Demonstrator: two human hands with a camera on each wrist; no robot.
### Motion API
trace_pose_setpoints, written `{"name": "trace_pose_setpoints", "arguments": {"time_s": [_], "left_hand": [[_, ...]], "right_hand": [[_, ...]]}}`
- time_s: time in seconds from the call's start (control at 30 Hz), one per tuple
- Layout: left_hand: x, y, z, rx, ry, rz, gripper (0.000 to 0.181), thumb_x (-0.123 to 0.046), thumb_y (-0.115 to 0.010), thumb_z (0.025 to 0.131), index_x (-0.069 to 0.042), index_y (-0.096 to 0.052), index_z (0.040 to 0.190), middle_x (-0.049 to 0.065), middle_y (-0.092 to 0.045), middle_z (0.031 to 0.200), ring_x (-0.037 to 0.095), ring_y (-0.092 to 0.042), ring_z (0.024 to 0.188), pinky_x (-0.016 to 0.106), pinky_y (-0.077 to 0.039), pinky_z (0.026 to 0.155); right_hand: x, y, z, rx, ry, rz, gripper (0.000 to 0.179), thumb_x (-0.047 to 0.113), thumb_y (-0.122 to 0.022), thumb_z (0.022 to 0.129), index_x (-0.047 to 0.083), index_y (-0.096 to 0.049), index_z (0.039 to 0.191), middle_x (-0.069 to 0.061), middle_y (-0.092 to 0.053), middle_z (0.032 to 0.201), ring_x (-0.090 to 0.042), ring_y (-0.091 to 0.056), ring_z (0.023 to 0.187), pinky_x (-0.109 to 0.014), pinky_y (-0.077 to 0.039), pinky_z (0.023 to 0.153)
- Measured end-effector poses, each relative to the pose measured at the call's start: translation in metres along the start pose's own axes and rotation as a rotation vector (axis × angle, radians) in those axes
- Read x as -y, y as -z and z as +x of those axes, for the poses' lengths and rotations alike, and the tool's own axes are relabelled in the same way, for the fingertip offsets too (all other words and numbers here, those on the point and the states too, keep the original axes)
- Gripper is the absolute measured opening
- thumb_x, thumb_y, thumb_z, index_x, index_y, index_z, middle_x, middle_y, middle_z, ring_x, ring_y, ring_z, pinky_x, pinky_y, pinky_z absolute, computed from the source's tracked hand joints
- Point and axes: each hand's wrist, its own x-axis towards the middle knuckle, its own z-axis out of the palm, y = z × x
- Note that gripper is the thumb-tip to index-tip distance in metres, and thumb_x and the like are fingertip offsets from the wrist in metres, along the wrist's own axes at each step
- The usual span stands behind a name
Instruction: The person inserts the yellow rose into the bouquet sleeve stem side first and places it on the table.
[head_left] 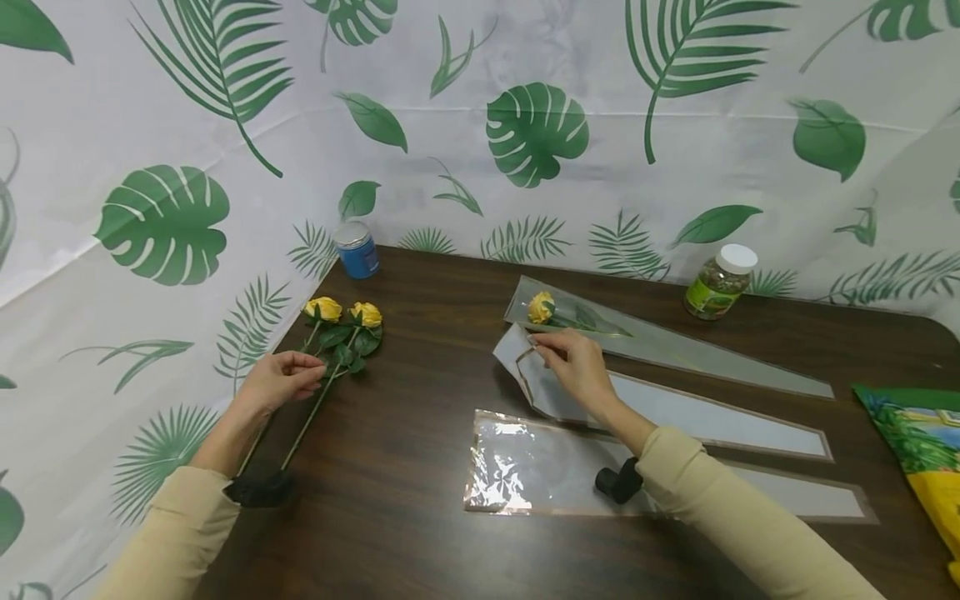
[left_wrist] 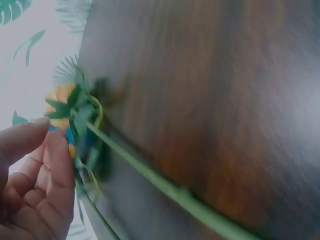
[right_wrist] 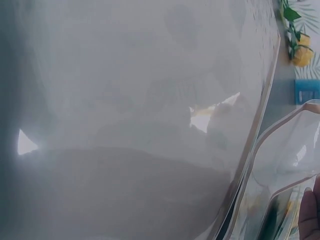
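Two yellow roses (head_left: 366,315) with green leaves lie on the left of the table, their long stems (left_wrist: 165,187) running toward the near side. My left hand (head_left: 281,379) hovers at these stems, its fingers loosely bent with a gap between thumb and forefinger (left_wrist: 55,160). With thumb and fingertips my right hand (head_left: 573,367) pinches the wide end of the middle clear flower sleeve (head_left: 652,400), which curls up off the table. Behind it, another sleeve (head_left: 705,354) has a single yellow rose (head_left: 541,307) inside. A third sleeve (head_left: 555,467) lies flat in front, shiny with reflections.
At the back left stands a blue jar (head_left: 357,250) with a silver lid. A jar with a white lid and green label (head_left: 712,293) is at the back right. On the right edge lies a colourful bag (head_left: 926,467). Leaf-print cloth (head_left: 450,133) hangs behind the dark wooden table (head_left: 390,500).
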Motion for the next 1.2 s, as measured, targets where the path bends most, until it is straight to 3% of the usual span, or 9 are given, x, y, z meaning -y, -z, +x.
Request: {"name": "trace_pose_setpoints", "arguments": {"time_s": [0.13, 0.3, 0.47, 0.63, 0.77, 0.97, 1.07, 1.2], "left_hand": [[0.008, 0.002, -0.005, 0.017, 0.019, 0.087, 0.039, -0.012, -0.061, 0.091, 0.017, -0.051, 0.115, 0.001, -0.066, 0.083, 0.003, -0.062, 0.07, 0.021, -0.054, 0.065], [0.013, -0.005, -0.007, 0.014, 0.038, 0.186, 0.038, -0.014, -0.064, 0.089, 0.014, -0.055, 0.113, 0.012, -0.069, 0.09, 0.005, -0.062, 0.071, 0.023, -0.054, 0.064], [0.015, -0.012, -0.006, -0.037, 0.038, 0.279, 0.034, -0.016, -0.066, 0.087, 0.009, -0.06, 0.109, 0.013, -0.07, 0.087, 0.006, -0.062, 0.067, 0.024, -0.053, 0.06], [0.014, -0.016, -0.005, -0.042, 0.054, 0.33, 0.03, -0.015, -0.066, 0.087, 0.007, -0.062, 0.107, 0.011, -0.07, 0.085, 0.006, -0.061, 0.065, 0.024, -0.051, 0.058], [0.012, -0.018, -0.004, 0.005, 0.046, 0.259, 0.033, -0.011, -0.064, 0.088, 0.012, -0.059, 0.111, 0.017, -0.069, 0.09, 0.011, -0.065, 0.072, 0.027, -0.055, 0.063], [0.003, -0.028, 0.0, 0.13, 0.065, 0.085, 0.04, -0.009, -0.056, 0.094, 0.014, -0.048, 0.126, 0.028, -0.059, 0.116, 0.024, -0.063, 0.099, 0.033, -0.056, 0.078], [-0.005, -0.037, 0.005, 0.166, 0.084, -0.014, 0.043, -0.013, -0.055, 0.096, 0.011, -0.045, 0.13, 0.024, -0.057, 0.12, 0.017, -0.062, 0.1, 0.028, -0.055, 0.08], [-0.022, -0.054, 0.016, 0.154, 0.081, -0.231, 0.043, -0.012, -0.056, 0.095, 0.009, -0.043, 0.13, 0.007, -0.062, 0.109, 0.005, -0.061, 0.09, 0.02, -0.053, 0.075]], "right_hand": [[-0.001, 0.001, 0.0, 0.002, 0.001, 0.001, 0.019, 0.002, -0.068, 0.084, 0.001, -0.072, 0.103, -0.011, -0.068, 0.083, -0.018, -0.061, 0.062, -0.02, -0.043, 0.052], [-0.001, 0.001, -0.001, 0.004, -0.005, 0.0, 0.019, 0.002, -0.068, 0.084, 0.003, -0.072, 0.103, -0.01, -0.068, 0.085, -0.017, -0.059, 0.063, -0.02, -0.041, 0.053], [-0.001, 0.001, -0.002, 0.003, -0.012, 0.006, 0.02, 0.002, -0.068, 0.084, 0.003, -0.072, 0.104, -0.01, -0.067, 0.083, -0.016, -0.057, 0.062, -0.02, -0.04, 0.051], [-0.001, 0.001, -0.003, 0.004, -0.015, 0.013, 0.02, 0.002, -0.068, 0.084, 0.003, -0.072, 0.104, -0.01, -0.067, 0.083, -0.016, -0.058, 0.062, -0.019, -0.039, 0.05], [0.0, 0.002, -0.003, 0.003, -0.016, 0.01, 0.02, 0.003, -0.067, 0.085, 0.003, -0.072, 0.104, -0.009, -0.066, 0.082, -0.015, -0.057, 0.062, -0.02, -0.04, 0.05], [0.0, 0.002, -0.002, -0.005, -0.007, 0.013, 0.02, 0.001, -0.068, 0.084, 0.002, -0.072, 0.103, -0.009, -0.066, 0.08, -0.017, -0.059, 0.062, -0.02, -0.041, 0.051], [0.0, 0.003, -0.002, -0.008, -0.009, 0.011, 0.02, 0.001, -0.068, 0.084, 0.002, -0.072, 0.103, -0.01, -0.066, 0.08, -0.017, -0.059, 0.063, -0.021, -0.041, 0.051], [0.002, 0.004, -0.002, -0.012, -0.013, 0.008, 0.019, 0.001, -0.068, 0.084, 0.002, -0.072, 0.103, -0.01, -0.067, 0.081, -0.018, -0.059, 0.063, -0.021, -0.041, 0.051]]}}
